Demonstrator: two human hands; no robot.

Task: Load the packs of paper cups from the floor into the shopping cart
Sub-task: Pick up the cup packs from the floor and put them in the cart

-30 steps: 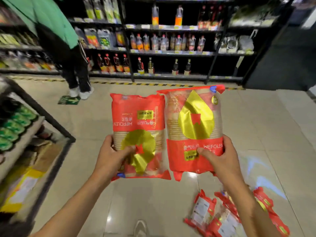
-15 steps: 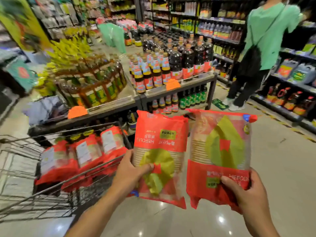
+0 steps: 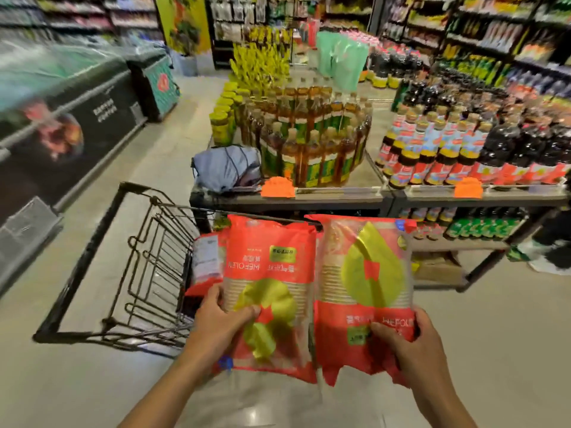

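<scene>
Left pack (image 3: 268, 291): we see a glossy plastic sleeve, red at top and bottom, with a clear middle band showing a stack of ribbed brown paper cups; a yellow-green leaf shape with a small red mark sits across it, and its lettering reads upside down.
Right pack (image 3: 364, 288): same red-and-clear film, crinkled and shiny, with the leaf shape higher up and a small blue tab at the top corner.
Where they are: we hold both upright, side by side with edges touching, in the air in front of the shopping cart (image 3: 123, 273).
Left hand (image 3: 221, 322): clasped on the lower left of the left pack, thumb pressed on its front.
Right hand (image 3: 408, 344): gripping the lower right of the right pack, thumb across the front.
Cart: dark, thin wire grid with a thicker frame; one more red pack (image 3: 205, 261) with a white label stands inside, just behind the left pack.
Surroundings: a smooth, pale tiled floor (image 3: 92, 381); a display table (image 3: 324, 193) carrying amber oil bottles (image 3: 312, 143) in a ring.
</scene>
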